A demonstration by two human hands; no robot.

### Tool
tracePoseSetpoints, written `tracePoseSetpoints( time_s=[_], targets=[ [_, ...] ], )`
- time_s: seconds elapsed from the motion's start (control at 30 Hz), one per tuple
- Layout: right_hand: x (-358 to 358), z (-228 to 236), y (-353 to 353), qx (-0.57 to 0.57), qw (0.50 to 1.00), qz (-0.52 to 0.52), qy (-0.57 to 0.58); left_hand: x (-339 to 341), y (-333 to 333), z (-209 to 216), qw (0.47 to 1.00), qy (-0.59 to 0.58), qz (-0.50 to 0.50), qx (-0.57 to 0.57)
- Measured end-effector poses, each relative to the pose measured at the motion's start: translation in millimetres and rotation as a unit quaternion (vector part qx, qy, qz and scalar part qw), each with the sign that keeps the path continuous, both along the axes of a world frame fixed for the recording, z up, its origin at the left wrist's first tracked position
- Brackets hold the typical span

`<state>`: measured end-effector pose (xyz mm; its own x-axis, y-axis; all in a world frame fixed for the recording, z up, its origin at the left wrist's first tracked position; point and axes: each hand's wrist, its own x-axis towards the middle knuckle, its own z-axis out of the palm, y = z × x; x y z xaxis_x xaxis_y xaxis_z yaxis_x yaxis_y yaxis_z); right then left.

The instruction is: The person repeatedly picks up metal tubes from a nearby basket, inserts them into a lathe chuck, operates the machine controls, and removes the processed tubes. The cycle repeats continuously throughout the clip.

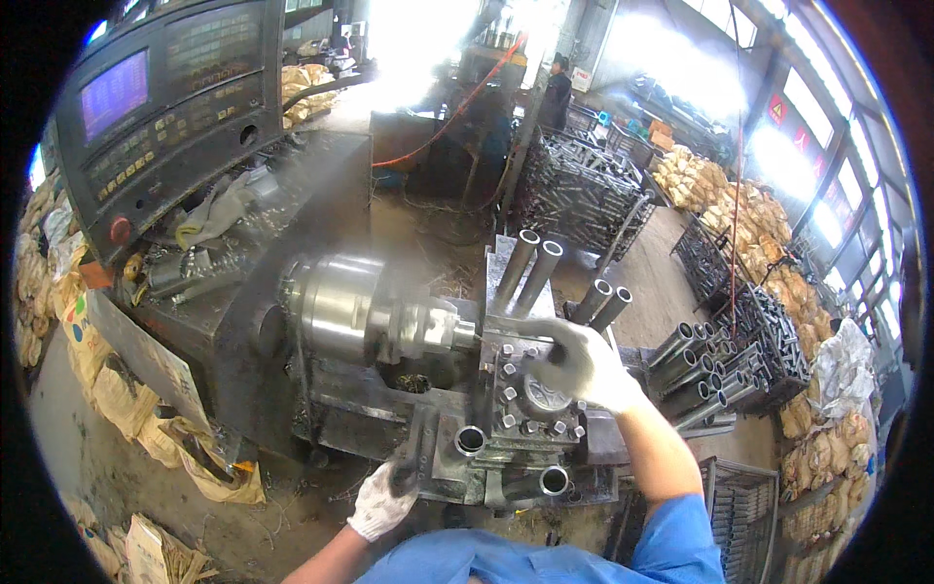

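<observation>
Both my hands wear white work gloves with darkened fingers. My right hand (592, 366) reaches over the square tool post (530, 389) of a lathe. Its fingers are smeared and dark, so I cannot make out whether they grip anything. Left of it, the bright metal chuck (341, 300) faces the tool post, with a short shiny piece (449, 329) sticking out of it. Low on the near side, my left hand (384, 501) is at the edge of the lathe carriage (420, 453), its fingertips hard to see. A short metal tube (469, 441) stands beside it.
Metal tubes (530, 273) stand behind the tool post, and a bundle of tubes (700, 370) lies at the right. A control panel (175, 107) with a lit screen rises at the left. Woven sacks (730, 214) and a wire bin of parts (584, 185) stand behind. Someone in dark clothes (557, 95) is far back.
</observation>
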<state>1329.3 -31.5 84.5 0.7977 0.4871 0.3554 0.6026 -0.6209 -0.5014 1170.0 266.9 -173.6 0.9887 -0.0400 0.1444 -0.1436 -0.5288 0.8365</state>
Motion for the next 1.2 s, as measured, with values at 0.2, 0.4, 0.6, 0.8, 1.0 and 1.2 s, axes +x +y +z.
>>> tracePoseSetpoints(
  time_s=[0.2,0.4,0.6,0.8,1.0,1.2],
  targets=[
    [196.6,-139.9,18.6,-0.203,0.968,0.119,0.086,-23.5,12.1,-7.4,0.995,0.067,0.041,-0.061],
    [231.0,-133.8,-41.5,-0.4,0.87,0.13,0.257,-51.4,25.2,-12.7,0.987,0.084,0.127,-0.046],
    [164.1,16.3,-29.9,0.144,0.979,-0.114,-0.091,-26.4,36.4,-1.3,0.991,-0.028,0.124,0.042],
    [267.4,-50.0,14.4,-0.122,0.97,-0.123,-0.171,111.7,-11.4,83.9,0.932,-0.265,0.009,0.245],
    [252.4,-137.0,43.4,-0.332,0.852,0.324,0.242,218.3,-51.8,83.7,0.869,-0.333,-0.018,0.367],
    [278.5,-213.4,22.0,-0.33,0.866,0.264,0.266,285.3,-80.8,38.2,0.855,-0.304,-0.028,0.418]
  ],
)
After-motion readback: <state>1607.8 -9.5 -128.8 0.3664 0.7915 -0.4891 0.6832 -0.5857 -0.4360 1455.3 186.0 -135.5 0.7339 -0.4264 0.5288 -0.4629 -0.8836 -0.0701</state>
